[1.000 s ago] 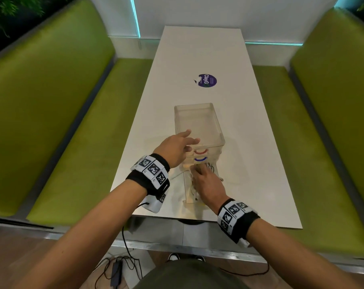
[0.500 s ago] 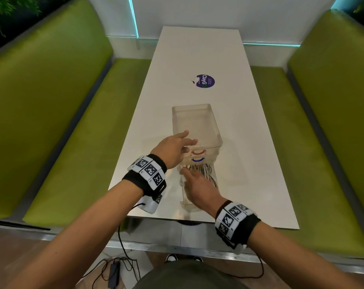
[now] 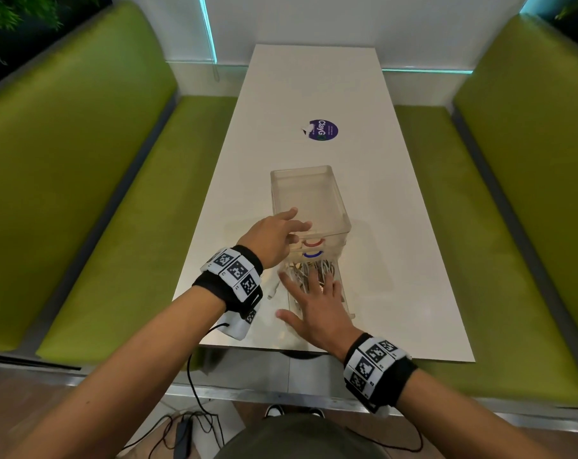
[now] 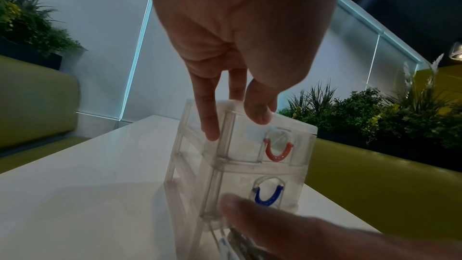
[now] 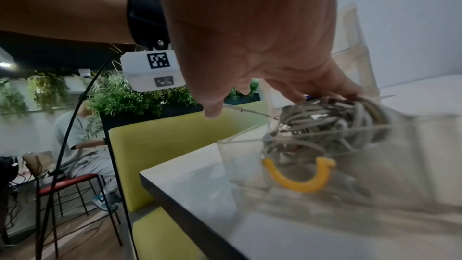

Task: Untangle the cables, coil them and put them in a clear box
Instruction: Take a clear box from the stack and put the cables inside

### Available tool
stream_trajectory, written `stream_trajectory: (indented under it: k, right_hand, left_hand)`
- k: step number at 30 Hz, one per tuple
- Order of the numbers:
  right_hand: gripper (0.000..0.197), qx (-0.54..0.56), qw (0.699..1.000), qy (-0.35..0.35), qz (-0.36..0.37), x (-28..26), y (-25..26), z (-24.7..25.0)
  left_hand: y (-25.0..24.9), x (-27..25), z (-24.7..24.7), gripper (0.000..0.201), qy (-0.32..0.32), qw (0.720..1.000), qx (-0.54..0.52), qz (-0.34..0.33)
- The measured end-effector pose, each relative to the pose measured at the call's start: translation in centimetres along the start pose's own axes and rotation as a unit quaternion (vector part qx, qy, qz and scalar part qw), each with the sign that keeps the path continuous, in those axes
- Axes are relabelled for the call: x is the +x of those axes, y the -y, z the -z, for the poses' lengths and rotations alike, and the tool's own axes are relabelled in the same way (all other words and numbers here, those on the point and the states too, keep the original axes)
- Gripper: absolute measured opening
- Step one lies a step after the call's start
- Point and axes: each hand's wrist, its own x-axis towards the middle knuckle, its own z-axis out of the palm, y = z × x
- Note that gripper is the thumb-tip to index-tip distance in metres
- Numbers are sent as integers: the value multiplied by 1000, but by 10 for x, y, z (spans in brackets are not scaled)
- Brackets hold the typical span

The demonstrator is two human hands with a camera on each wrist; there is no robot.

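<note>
A clear three-drawer box (image 3: 309, 193) stands on the white table (image 3: 396, 260); its front shows a red handle (image 4: 277, 151) and a blue handle (image 4: 267, 197). The bottom drawer (image 3: 343, 289), with a yellow handle (image 5: 297, 177), is pulled out toward me. A tangled bundle of pale cables (image 5: 325, 124) lies in it, seen in the head view as the cables (image 3: 302, 273). My left hand (image 3: 274, 236) rests on the box's near left top corner, fingers straight. My right hand (image 3: 314, 299) is spread over the cables, fingertips touching the bundle.
A round purple sticker (image 3: 323, 130) lies farther up the table. Green benches (image 3: 98, 226) run along both sides. Black wires (image 3: 188, 422) hang from my wrists to the floor. A seated person (image 5: 80, 145) and a red chair are off to the left.
My right hand has drawn back from the box front near the blue handle and spread flat over the cables in the drawer. My left hand has stayed on the box.
</note>
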Motion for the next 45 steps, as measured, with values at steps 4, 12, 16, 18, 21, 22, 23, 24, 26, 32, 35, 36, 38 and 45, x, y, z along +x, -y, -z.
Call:
stream_trajectory:
  k: [4,12,16,18,21,22,23,24,26,32,35,36,38,45]
  right_hand:
    - [60,-4,999,52,-7,16,17,7]
    - [27,52,998,-30,5,14,3,7]
    - [23,98,993,-65,6,14,-4,10]
    - [16,112,991,-77,11,18,-9,16]
    - [12,97,993,-68,22,25,-18,26]
    - [14,95,993,-70,31,26,-21,26]
    - [18,89,992,-75,40,26,-23,24]
    - [23,81,993,-77,49,25,-25,22]
    - [27,63,994,-72,56,25,-29,15]
    - [36,-16,994,-61,89,18,-17,-8]
    - [38,-45,989,-82,117,14,-18,-26]
    - [37,-26,991,-61,115,13,-18,-21]
    - [74,10,995,9,97,10,-20,-13]
    - [103,-28,993,20,113,24,-27,-11]
  left_hand:
    - [0,-1,1,54,0,1000,-5,2]
    - [4,1,-2,54,-5,1000,-8,2]
    - [6,2,-4,52,-9,1000,-4,-8]
    - [7,3,-4,51,-13,1000,-4,-9]
    - [8,3,-5,50,-15,1000,-3,-11]
    - [8,3,-5,50,-16,1000,-3,-12]
    - [8,3,-5,50,-18,1000,-3,-14]
    - [8,2,-5,49,-20,1000,-3,-16]
    - [8,2,-5,47,-25,1000,1,-19]
    - [9,3,-6,47,-26,999,2,-20]
    - [9,2,-5,48,-19,999,-5,-26]
    - [9,2,-5,48,-18,999,-4,-28]
    - [9,2,-4,47,-16,999,-4,-27]
    - [6,-1,-1,58,8,1000,-21,-16]
